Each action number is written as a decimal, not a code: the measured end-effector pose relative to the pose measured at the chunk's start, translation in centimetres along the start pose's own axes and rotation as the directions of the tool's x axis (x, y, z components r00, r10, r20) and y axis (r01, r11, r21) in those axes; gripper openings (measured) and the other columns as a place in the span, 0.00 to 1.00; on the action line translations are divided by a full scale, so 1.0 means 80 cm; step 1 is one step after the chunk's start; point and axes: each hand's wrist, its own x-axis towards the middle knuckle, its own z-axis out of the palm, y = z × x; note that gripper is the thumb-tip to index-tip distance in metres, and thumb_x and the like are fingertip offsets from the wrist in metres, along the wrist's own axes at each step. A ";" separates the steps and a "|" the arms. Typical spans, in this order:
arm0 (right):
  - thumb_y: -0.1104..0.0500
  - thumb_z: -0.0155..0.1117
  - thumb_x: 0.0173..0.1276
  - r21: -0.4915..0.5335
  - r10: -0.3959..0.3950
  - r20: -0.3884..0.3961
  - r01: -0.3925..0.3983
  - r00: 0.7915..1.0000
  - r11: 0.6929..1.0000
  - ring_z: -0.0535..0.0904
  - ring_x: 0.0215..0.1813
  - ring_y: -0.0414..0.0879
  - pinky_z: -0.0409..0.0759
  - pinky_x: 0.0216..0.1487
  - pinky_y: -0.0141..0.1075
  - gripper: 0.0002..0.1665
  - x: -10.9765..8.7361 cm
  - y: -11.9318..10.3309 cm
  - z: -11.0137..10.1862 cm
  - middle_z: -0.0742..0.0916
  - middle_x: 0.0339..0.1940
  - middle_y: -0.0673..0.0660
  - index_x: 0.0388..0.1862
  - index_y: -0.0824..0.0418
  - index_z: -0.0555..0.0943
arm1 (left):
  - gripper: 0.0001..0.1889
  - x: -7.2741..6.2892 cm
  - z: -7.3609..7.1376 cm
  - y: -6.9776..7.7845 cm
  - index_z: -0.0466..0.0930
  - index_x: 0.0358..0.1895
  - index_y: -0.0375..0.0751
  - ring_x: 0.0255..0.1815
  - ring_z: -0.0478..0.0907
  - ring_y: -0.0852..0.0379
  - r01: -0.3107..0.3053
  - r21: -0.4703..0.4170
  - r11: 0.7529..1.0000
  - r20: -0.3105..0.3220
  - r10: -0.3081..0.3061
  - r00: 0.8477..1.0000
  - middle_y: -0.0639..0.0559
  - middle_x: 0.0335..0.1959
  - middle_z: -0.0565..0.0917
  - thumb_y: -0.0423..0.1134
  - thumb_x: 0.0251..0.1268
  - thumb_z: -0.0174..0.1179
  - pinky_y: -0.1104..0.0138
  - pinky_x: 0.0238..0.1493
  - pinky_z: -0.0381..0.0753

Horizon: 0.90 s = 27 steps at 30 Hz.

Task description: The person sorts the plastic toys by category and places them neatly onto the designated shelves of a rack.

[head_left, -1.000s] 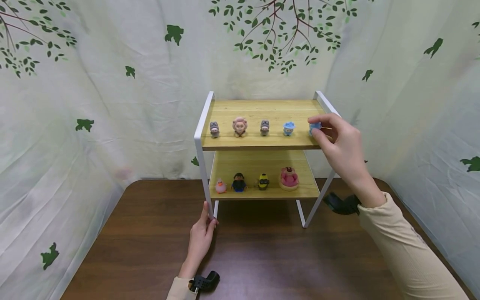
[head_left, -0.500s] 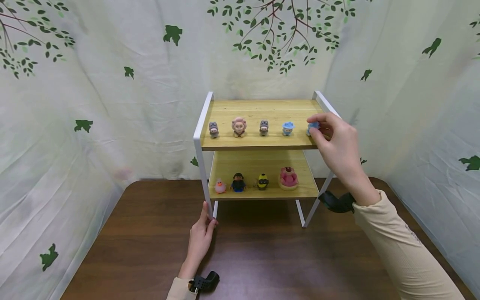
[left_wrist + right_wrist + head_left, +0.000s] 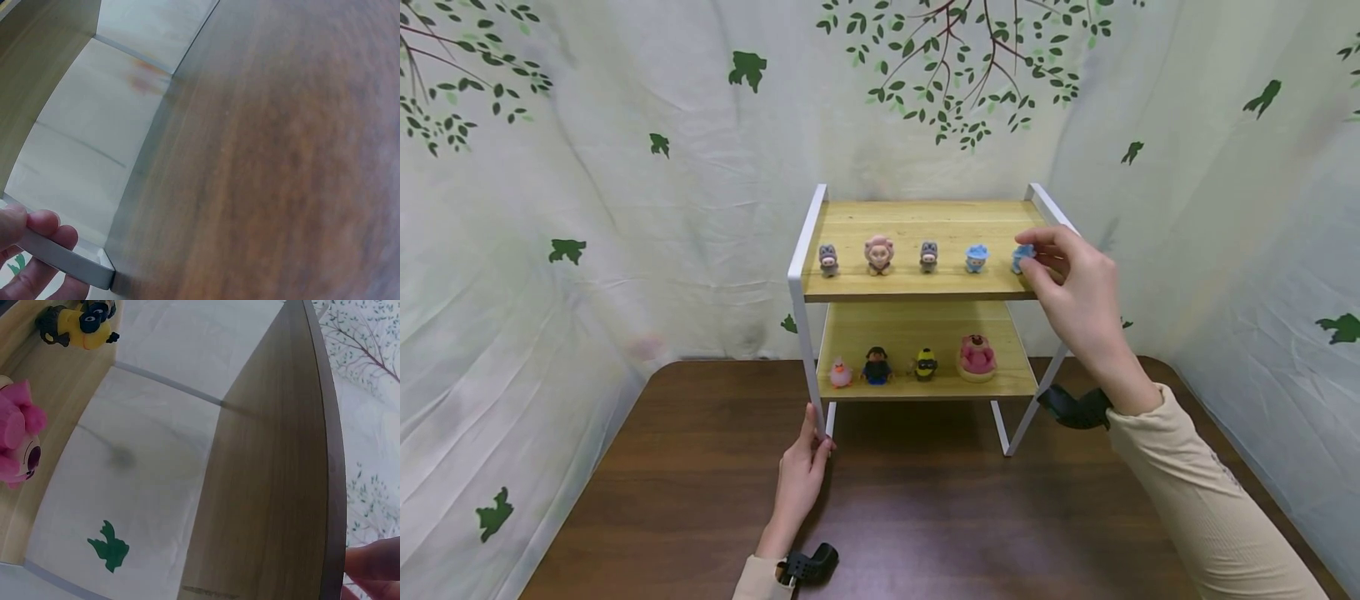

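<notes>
At the right end of the upper board of a two-tier wooden shelf [image 3: 925, 215], my right hand [image 3: 1078, 279] pinches a small blue figurine [image 3: 1022, 256] between thumb and fingers. The hand hides part of that figurine. Only fingertips [image 3: 375, 561] appear past the upper board's edge [image 3: 336, 487] in the right wrist view. My left hand [image 3: 801, 477] grips the shelf's white left leg [image 3: 809, 358] low down. In the left wrist view its thumb and fingers [image 3: 65, 237] curl round the flat metal bar [image 3: 81, 267].
Left of my right hand stand another blue figurine [image 3: 976, 258], two grey ones and a pinkish curly-haired one [image 3: 878, 254]. Below sit a pink bear [image 3: 977, 358], a yellow-and-black figure [image 3: 926, 364], a dark-clothed figure [image 3: 876, 365] and a pink bird-like toy [image 3: 840, 372]. A brown table [image 3: 910, 517] supports the shelf.
My right hand has shifted slightly left with the blue figurine, and more of the figurine shows now. The left hand stays on the leg.
</notes>
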 end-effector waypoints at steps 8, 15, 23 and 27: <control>0.72 0.60 0.65 0.073 0.001 -0.005 -0.001 1.000 0.997 0.79 0.54 0.52 0.74 0.55 0.34 0.13 -0.001 -0.001 -0.001 0.83 0.48 0.63 0.49 0.72 0.79 | 0.51 0.000 0.000 -0.001 0.40 0.77 0.59 0.26 0.75 0.58 -0.002 0.000 1.000 -0.009 0.002 1.000 0.50 0.28 0.77 0.22 0.59 0.61 0.64 0.27 0.74; 0.74 0.60 0.65 0.134 -0.028 -0.032 0.032 0.999 0.990 0.76 0.56 0.47 0.70 0.60 0.34 0.14 -0.005 -0.003 -0.005 0.82 0.51 0.62 0.49 0.72 0.79 | 0.51 0.000 0.000 -0.001 0.40 0.77 0.59 0.26 0.74 0.59 -0.014 0.002 1.000 -0.013 0.014 1.000 0.50 0.28 0.77 0.22 0.59 0.61 0.65 0.26 0.73; 0.76 0.59 0.64 0.215 -0.065 -0.050 0.075 0.997 0.974 0.75 0.58 0.44 0.70 0.60 0.36 0.13 -0.014 -0.007 -0.014 0.82 0.52 0.62 0.48 0.74 0.79 | 0.51 0.002 0.000 0.001 0.40 0.77 0.60 0.26 0.76 0.57 -0.009 -0.002 1.000 -0.013 0.009 1.000 0.49 0.28 0.78 0.22 0.59 0.61 0.64 0.27 0.75; 0.76 0.59 0.64 0.242 -0.077 -0.053 0.088 0.996 0.966 0.76 0.57 0.44 0.70 0.60 0.36 0.14 -0.021 -0.008 -0.020 0.82 0.51 0.62 0.49 0.75 0.78 | 0.51 0.001 0.000 0.001 0.41 0.77 0.60 0.26 0.77 0.57 -0.016 0.003 1.000 -0.020 0.016 1.000 0.49 0.28 0.78 0.21 0.58 0.61 0.63 0.27 0.76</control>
